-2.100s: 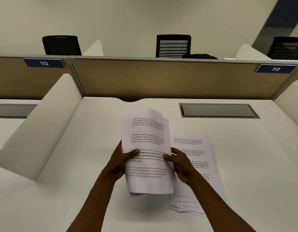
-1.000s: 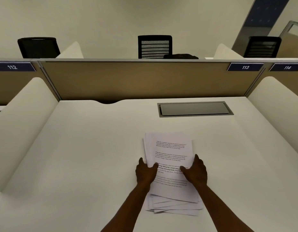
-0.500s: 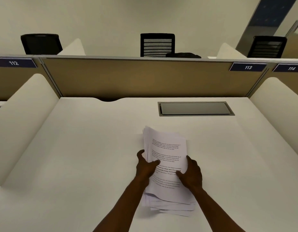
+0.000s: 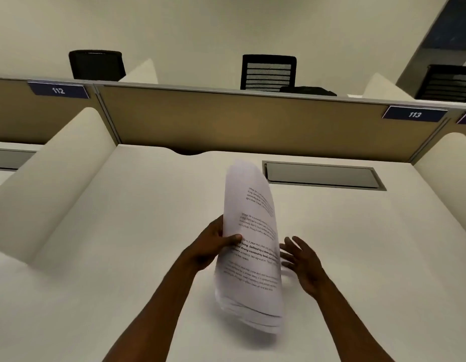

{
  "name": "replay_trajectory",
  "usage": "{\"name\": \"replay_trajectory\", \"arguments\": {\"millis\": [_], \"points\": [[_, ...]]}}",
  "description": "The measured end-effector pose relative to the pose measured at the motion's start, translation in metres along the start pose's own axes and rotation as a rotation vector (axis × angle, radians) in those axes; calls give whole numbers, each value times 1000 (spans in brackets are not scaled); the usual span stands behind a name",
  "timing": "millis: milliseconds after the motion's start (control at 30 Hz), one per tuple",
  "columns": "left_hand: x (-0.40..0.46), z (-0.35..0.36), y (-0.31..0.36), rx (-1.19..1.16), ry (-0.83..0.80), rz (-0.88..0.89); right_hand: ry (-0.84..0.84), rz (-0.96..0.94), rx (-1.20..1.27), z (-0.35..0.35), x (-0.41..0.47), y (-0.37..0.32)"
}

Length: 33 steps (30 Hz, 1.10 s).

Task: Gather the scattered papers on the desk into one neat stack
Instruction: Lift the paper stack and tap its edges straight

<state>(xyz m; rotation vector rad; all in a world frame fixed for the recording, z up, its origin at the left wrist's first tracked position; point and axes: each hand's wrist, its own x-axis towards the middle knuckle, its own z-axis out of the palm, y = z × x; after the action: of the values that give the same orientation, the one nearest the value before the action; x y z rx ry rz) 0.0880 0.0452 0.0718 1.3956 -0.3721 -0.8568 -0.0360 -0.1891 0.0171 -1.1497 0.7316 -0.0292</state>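
A bundle of printed white papers (image 4: pixel 252 246) is lifted off the white desk (image 4: pixel 122 231) and tilted up on its long edge, blurred by motion. My left hand (image 4: pixel 213 244) grips its left edge, thumb on the printed face and fingers behind. My right hand (image 4: pixel 302 262) hovers just right of the bundle with fingers spread, apart from the sheets. The lower ends of the sheets fan out slightly. No other loose sheets show on the desk.
White curved dividers stand at the left (image 4: pixel 51 184) and right (image 4: pixel 451 178) of the desk. A tan back panel (image 4: pixel 252 124) carries label 113. A grey cable hatch (image 4: pixel 320 176) sits at the back right. Black chairs stand beyond the panel.
The whole pile, which lay on the desk under both hands, has been raised and tilted upright by my left hand. My right hand has let go and moved off to the right.
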Motion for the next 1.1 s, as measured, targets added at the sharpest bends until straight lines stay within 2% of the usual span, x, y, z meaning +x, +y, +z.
{"name": "replay_trajectory", "arguments": {"millis": [67, 133, 233, 367, 500, 567, 767, 967, 1100], "points": [[-10, -9, 13, 29, -2, 26, -207, 4, 36, 12, -6, -21], [-19, -18, 25, 67, 48, 58, -278, -51, 59, 28, -11, -40], [-30, -24, 40, 115, 208, 141, -187, -209, 54, 55, -22, -63], [-41, -23, 53, 169, 452, 304, -17, -557, -132, 86, -38, -83], [-53, -23, 48, 175, 547, 384, -11, -751, -196, 100, -49, -83], [-57, -25, 34, 166, 568, 355, -11, -754, -225, 102, -47, -67], [-61, -27, -14, 183, 633, 281, 8, -596, -240, 91, -36, -3], [-48, -22, -23, 225, 707, 247, 57, -549, -260, 102, -29, 10], [-50, -22, -8, 204, 719, 297, 30, -576, -244, 108, -38, -7]]}}
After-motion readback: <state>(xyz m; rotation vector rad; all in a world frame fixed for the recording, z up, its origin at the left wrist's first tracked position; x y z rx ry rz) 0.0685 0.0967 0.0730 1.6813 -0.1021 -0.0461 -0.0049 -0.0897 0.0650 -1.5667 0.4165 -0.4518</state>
